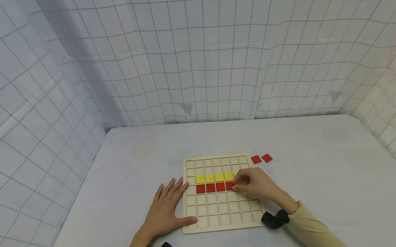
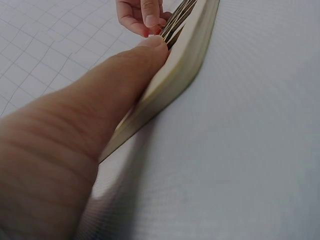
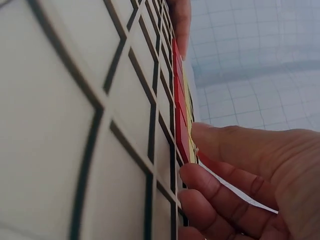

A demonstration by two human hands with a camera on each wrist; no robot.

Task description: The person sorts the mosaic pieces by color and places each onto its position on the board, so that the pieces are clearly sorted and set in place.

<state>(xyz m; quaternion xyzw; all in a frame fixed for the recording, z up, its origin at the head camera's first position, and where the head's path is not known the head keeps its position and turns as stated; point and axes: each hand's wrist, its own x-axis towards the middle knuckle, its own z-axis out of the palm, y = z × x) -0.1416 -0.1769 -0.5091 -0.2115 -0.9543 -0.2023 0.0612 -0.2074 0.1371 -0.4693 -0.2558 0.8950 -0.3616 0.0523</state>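
Note:
A pale wooden grid board lies on the table. A row of yellow square tiles fills cells in its upper half, with a row of red square tiles directly below. My left hand rests with fingers spread along the board's left edge, thumb over the lower left corner. At the right end of the rows, my right hand pinches a small red tile between thumb and fingers, mostly hidden by the fingertips. In the right wrist view, those fingertips are right at the end of the red row.
Two loose red tiles lie on the white table just past the board's upper right corner. Grid-patterned white curtains hang behind the table and at both sides. Each wrist carries a black camera mount.

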